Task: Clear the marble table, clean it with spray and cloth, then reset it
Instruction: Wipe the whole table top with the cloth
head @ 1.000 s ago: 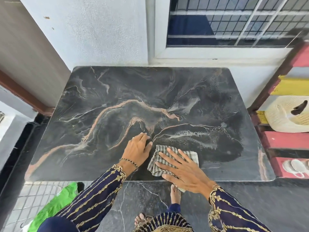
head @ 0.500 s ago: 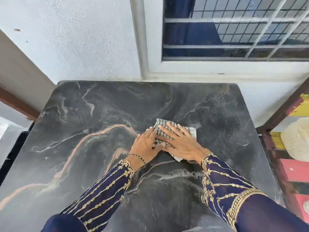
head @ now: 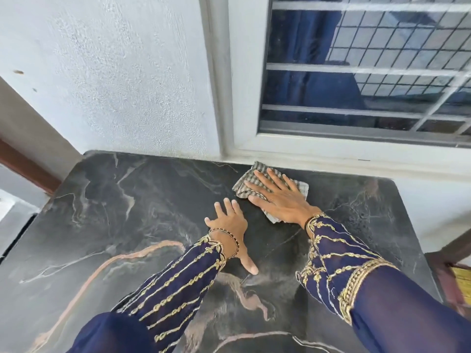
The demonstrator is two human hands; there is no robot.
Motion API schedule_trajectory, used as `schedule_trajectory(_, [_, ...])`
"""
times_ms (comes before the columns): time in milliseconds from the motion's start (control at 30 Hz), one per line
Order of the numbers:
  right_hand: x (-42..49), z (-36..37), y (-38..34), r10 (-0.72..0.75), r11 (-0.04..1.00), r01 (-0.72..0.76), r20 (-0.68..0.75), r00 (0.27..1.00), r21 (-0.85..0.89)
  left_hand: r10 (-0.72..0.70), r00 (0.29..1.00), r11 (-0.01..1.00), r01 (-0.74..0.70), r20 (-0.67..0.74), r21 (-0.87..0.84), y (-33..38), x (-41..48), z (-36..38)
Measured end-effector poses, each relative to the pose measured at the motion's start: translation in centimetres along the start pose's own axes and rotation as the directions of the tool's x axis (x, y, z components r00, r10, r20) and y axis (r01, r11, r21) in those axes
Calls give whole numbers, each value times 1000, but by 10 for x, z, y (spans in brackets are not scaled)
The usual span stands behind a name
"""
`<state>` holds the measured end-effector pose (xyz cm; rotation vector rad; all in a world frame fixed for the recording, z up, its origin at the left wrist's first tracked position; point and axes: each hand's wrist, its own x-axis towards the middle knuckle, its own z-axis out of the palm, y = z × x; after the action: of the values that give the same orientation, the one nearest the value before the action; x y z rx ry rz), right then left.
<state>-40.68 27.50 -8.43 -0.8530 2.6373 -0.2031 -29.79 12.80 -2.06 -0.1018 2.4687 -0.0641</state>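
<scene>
The dark marble table (head: 122,212) with pink and white veins fills the lower part of the view. A checked grey cloth (head: 251,178) lies flat at the table's far edge, just below the window sill. My right hand (head: 276,197) presses down on the cloth, palm flat and fingers spread. My left hand (head: 230,225) rests flat on the bare marble just left of and nearer than the cloth, fingers apart, holding nothing. Both arms wear dark blue sleeves with gold embroidery.
A white textured wall (head: 114,72) and a barred window (head: 356,72) stand directly behind the table's far edge. A wooden frame with a yellow part (head: 458,278) sits off the right side. A grey ledge (head: 15,212) lies to the left.
My right hand has pushed the cloth from the table's near edge, across the middle, to the far edge by the window. My left hand slid forward too and now lies apart from the cloth.
</scene>
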Motion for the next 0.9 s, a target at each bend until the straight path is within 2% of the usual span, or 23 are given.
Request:
schedule_trajectory(100, [17, -8, 3, 38, 999, -38, -2, 999, 14, 10, 998, 998, -15, 66, 68, 3, -3, -5])
schedule_trajectory(233, [19, -8, 3, 46, 999, -45, -32, 998, 31, -67, 993, 997, 69, 100, -23, 8, 0, -11])
schedule_trajectory(333, [12, -7, 7, 39, 999, -39, -40, 998, 17, -34, 986, 998, 26, 161, 51, 10, -7, -15])
schedule_trajectory(600, [-33, 1, 68, 169, 985, -166, -70, 983, 40, -34, 990, 994, 19, 139, 106, 10, -5, -11])
schedule_trajectory(800, [-51, 14, 50, 187, 981, -183, -68, 980, 59, -72, 994, 997, 69, 79, 45, 10, 1, -5])
schedule_trajectory(900, [-75, 27, 34, 160, 987, -158, -72, 984, 36, -65, 994, 993, 56, 83, 107, 12, 1, -4])
